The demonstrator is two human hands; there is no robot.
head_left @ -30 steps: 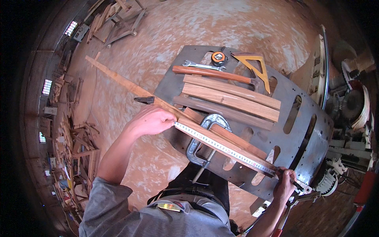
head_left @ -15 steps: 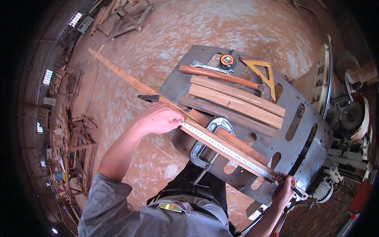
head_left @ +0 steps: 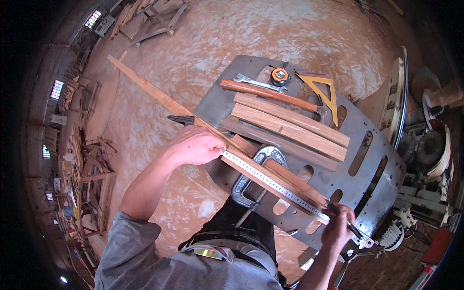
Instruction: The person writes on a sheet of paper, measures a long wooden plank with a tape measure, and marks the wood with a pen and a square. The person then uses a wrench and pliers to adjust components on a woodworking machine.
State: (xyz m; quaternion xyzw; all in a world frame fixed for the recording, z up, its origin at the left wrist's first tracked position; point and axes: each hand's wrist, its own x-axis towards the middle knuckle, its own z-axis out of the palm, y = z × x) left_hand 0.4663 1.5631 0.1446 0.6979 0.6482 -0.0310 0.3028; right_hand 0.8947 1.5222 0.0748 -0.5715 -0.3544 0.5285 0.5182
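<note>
A long wooden strip (head_left: 157, 95) runs diagonally from the upper left toward my right hand. Along its near section lies a white measuring strip (head_left: 268, 180) with black and red markings. My left hand (head_left: 199, 145) is closed, pinching the measuring strip's left end against the wood. At the other end, my right hand (head_left: 340, 224) is closed around a dark pen-like tool (head_left: 355, 231), its front end at the wood. Between the hands, a C-clamp (head_left: 240, 188) grips the work at the metal plate's near edge. A second, black clamp (head_left: 181, 119) sits beyond my left hand.
On the slotted metal plate (head_left: 368, 180) lie wooden pieces (head_left: 290, 126), a hammer (head_left: 268, 95), a wrench (head_left: 258, 82), an orange-and-black tape measure (head_left: 280, 76) and a yellow set square (head_left: 327, 99). Machinery with a toothed round blade (head_left: 431, 145) stands right. Lumber (head_left: 99, 169) is stacked left.
My right hand has moved left and slightly up along the wood, bringing the pen-like tool's front end over the strip. My left hand keeps its place at the measuring strip's end.
</note>
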